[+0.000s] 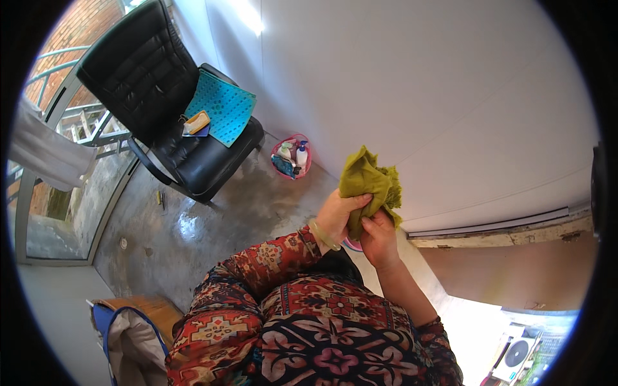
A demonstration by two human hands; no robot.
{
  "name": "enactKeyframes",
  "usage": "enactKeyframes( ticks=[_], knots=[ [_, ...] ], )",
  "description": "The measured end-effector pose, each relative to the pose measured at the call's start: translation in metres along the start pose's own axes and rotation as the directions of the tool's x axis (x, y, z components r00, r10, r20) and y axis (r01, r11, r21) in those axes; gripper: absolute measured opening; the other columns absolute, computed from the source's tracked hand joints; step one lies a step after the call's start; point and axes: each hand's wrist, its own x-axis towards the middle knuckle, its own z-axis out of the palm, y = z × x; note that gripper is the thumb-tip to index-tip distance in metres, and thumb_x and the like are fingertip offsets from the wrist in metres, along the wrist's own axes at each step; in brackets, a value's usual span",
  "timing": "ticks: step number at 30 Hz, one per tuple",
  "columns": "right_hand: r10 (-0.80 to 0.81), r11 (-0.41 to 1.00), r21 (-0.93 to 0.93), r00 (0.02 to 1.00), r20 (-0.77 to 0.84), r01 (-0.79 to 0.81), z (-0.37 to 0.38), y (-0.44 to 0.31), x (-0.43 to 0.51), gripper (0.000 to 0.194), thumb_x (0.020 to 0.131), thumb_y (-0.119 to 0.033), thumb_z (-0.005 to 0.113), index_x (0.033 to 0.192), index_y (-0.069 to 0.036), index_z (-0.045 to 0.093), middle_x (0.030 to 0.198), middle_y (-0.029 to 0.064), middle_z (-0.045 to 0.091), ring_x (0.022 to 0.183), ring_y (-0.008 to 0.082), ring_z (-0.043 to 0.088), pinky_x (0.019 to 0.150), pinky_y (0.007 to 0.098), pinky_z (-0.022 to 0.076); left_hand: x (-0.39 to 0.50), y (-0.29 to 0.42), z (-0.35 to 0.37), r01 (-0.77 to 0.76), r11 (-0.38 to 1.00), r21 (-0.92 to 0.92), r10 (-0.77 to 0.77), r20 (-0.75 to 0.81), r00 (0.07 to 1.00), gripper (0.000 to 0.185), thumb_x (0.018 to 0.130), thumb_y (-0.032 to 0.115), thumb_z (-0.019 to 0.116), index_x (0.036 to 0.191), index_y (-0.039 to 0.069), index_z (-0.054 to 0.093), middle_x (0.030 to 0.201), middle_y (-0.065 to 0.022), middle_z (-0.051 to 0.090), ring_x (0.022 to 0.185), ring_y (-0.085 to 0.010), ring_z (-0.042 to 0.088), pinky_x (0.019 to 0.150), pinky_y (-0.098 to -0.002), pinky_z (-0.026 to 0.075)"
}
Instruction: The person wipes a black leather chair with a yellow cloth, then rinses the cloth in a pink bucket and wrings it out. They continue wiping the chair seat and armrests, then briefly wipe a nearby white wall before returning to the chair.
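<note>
A bunched olive-green cloth [367, 176] with a fringed edge is held up in front of me by both hands. My left hand [338, 212], with a pale bangle [324, 235] at the wrist, grips the cloth with the thumb lying across it. Just to the right and slightly lower, my right hand [380, 239] pinches the cloth's lower folds. Folds hide some of my fingers. Under the hands, a pink rim [354, 244] of some vessel shows partly; the rest is hidden.
A black office chair [203, 166] holds a turquoise mat [224, 108] and an orange-and-white item [197, 123]. Beside it, a pink basket [310, 159] with pump bottles stands on the wet-looking floor [193, 246]. A white wall [410, 87] rises ahead. A blue-edged fabric bag [130, 337] is lower left.
</note>
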Motion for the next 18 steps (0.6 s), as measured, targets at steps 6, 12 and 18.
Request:
enactKeyframes(
  ticks=[6,12,18],
  knots=[
    [-0.214,0.829,-0.534,0.977,-0.026,0.167,-0.012,0.027,0.008,0.041,0.097,-0.003,0.050,0.138,0.001,0.046,0.121,0.0078,0.060,0.108,0.0221,0.058,0.090,0.0307,0.0456,0.000,-0.004,-0.012,-0.056,0.998,-0.005,0.056,-0.061,0.997,0.037,0.095,0.010,0.061,0.130,0.001,0.052,0.124,-0.0092,0.062,0.113,-0.0228,0.060,0.097,-0.0364,0.048],
    [-0.149,0.384,-0.917,0.987,0.056,0.110,0.009,0.005,0.017,0.035,0.093,-0.003,0.054,0.128,0.003,0.053,0.125,0.0189,0.059,0.115,0.0306,0.058,0.100,0.0339,0.0435,-0.006,0.005,-0.024,-0.135,0.988,0.074,0.146,-0.185,0.972,0.036,0.098,0.016,0.059,0.130,0.003,0.053,0.123,-0.0083,0.062,0.111,-0.0212,0.060,0.096,-0.0363,0.048],
    [-0.391,0.200,-0.926,0.893,0.225,0.321,0.019,-0.010,0.019,0.043,0.087,-0.003,0.062,0.129,0.002,0.053,0.132,0.0207,0.056,0.124,0.0347,0.054,0.105,0.0403,0.0413,-0.013,0.045,-0.035,-0.118,0.985,0.122,0.155,-0.367,0.917,0.035,0.100,0.025,0.057,0.129,0.004,0.055,0.120,-0.0049,0.063,0.108,-0.0183,0.061,0.092,-0.0342,0.049]
  ],
)
